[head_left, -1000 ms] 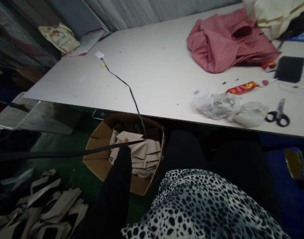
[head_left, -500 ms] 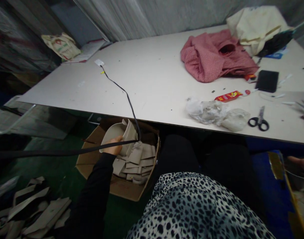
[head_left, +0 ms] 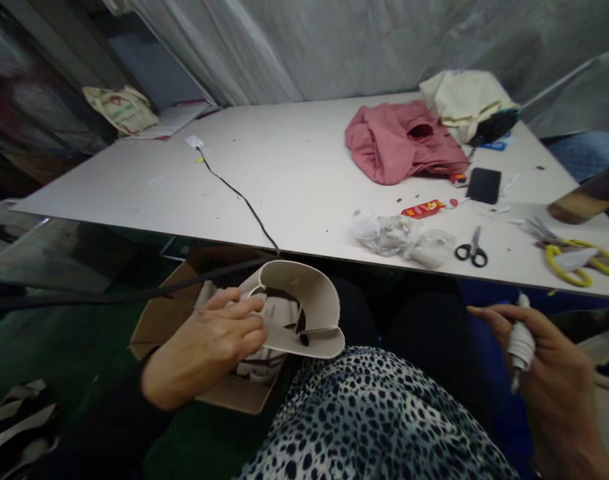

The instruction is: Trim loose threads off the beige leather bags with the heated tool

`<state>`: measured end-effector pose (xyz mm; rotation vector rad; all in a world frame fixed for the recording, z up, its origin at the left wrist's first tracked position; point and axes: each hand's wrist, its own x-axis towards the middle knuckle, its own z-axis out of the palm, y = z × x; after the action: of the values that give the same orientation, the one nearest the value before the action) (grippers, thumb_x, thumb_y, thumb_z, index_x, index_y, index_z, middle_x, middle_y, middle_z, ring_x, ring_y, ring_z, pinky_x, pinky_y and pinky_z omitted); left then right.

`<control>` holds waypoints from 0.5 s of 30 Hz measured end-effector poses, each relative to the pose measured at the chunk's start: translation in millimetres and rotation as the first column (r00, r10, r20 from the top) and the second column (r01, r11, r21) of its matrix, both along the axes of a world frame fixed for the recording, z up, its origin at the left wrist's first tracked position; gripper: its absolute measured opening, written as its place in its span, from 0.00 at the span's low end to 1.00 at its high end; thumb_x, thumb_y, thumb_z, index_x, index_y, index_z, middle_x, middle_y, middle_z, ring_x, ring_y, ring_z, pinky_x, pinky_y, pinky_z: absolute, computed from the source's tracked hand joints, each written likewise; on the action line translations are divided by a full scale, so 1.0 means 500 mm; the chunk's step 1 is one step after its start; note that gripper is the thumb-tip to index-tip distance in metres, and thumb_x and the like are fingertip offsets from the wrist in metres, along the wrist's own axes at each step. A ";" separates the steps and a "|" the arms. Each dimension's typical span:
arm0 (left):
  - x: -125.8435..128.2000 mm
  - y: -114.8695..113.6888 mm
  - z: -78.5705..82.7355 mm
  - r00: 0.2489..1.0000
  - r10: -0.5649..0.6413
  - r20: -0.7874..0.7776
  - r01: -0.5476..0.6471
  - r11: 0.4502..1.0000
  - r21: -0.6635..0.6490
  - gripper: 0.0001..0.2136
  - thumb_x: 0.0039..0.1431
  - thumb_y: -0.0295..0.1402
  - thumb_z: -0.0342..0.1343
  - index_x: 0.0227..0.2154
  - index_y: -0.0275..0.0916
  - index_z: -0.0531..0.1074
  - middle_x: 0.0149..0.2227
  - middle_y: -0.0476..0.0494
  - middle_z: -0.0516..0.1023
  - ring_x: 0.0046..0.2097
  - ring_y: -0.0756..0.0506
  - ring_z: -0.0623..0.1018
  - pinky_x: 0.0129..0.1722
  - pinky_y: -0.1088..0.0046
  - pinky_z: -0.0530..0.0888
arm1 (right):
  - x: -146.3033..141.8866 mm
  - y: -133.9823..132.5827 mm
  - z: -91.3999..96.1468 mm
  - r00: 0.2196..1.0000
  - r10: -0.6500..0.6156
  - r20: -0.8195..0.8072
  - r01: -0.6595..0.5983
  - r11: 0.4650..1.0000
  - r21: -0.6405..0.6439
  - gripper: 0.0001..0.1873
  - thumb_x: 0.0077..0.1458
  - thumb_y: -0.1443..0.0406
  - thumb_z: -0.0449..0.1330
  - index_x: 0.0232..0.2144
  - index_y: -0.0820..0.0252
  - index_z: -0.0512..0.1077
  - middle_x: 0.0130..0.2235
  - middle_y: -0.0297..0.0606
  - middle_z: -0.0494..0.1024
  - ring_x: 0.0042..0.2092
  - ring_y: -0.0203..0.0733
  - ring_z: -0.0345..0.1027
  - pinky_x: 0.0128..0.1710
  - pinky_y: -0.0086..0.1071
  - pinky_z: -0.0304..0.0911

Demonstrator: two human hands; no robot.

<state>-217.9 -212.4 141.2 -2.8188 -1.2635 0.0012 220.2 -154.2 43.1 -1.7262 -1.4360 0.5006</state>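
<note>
My left hand (head_left: 204, 350) is closed on the edge of a curved beige piece of stiff, leather-like sheet (head_left: 320, 293). The piece bends into an open loop above my lap, and a small dark spot shows inside it. Below it is a cardboard box (head_left: 157, 313) with more beige pieces inside, partly covered by my hand. At the right, my right hand (head_left: 554, 373) grips a slim white-wrapped tool with a thin pointed tip (head_left: 521, 347), tip downward. Its exact kind cannot be made out.
On the white table (head_left: 284, 180) lie black-handled scissors (head_left: 472, 250), yellow-handled scissors (head_left: 579, 260), plastic bags (head_left: 404, 237), a red tube (head_left: 424, 209) and pink cloth (head_left: 399, 143). A black cord (head_left: 244, 200) crosses the table edge. Beige scraps (head_left: 19, 417) lie on the floor.
My left hand has lifted the beige piece out of the box and brought it right, over my lap. My right hand has come further into view, holding the white tool.
</note>
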 end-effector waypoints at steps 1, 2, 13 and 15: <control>0.009 -0.002 0.018 0.999 -0.027 0.025 0.025 0.998 0.066 0.14 0.76 0.27 0.46 0.38 0.39 0.77 0.38 0.46 0.83 0.53 0.40 0.76 0.55 0.59 0.63 | -0.009 0.003 0.005 0.998 0.047 -0.051 -0.047 0.999 0.002 0.22 0.60 0.44 0.64 0.41 0.53 0.80 0.39 0.39 0.86 0.37 0.50 0.79 0.34 0.37 0.72; 0.015 -0.001 0.032 0.997 -0.058 0.046 0.052 0.992 0.115 0.15 0.76 0.27 0.45 0.41 0.38 0.78 0.41 0.45 0.84 0.55 0.41 0.76 0.56 0.60 0.64 | -0.018 0.007 0.011 0.992 0.084 -0.100 -0.083 0.996 0.013 0.20 0.62 0.46 0.63 0.41 0.54 0.79 0.40 0.40 0.86 0.37 0.50 0.79 0.35 0.37 0.72; 0.118 0.162 0.050 0.823 -0.402 0.400 0.383 0.914 0.131 0.16 0.59 0.14 0.48 0.40 0.36 0.76 0.41 0.36 0.82 0.54 0.39 0.77 0.58 0.61 0.77 | -0.130 0.104 0.142 0.813 0.581 -0.038 -0.513 0.746 0.424 0.20 0.64 0.53 0.68 0.54 0.51 0.74 0.54 0.40 0.81 0.54 0.47 0.77 0.54 0.40 0.72; 0.145 0.183 0.065 0.792 -0.445 0.418 0.452 0.888 0.089 0.15 0.57 0.15 0.49 0.39 0.37 0.75 0.39 0.36 0.81 0.52 0.37 0.77 0.55 0.60 0.78 | -0.157 0.129 0.167 0.737 0.666 0.116 -0.633 0.619 0.465 0.29 0.59 0.52 0.72 0.58 0.53 0.70 0.59 0.44 0.78 0.57 0.49 0.74 0.57 0.43 0.69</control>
<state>-145.5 -120.9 173.7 -3.1629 -0.5820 -0.6663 141.7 -89.4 126.8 -0.7392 -1.9361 0.5108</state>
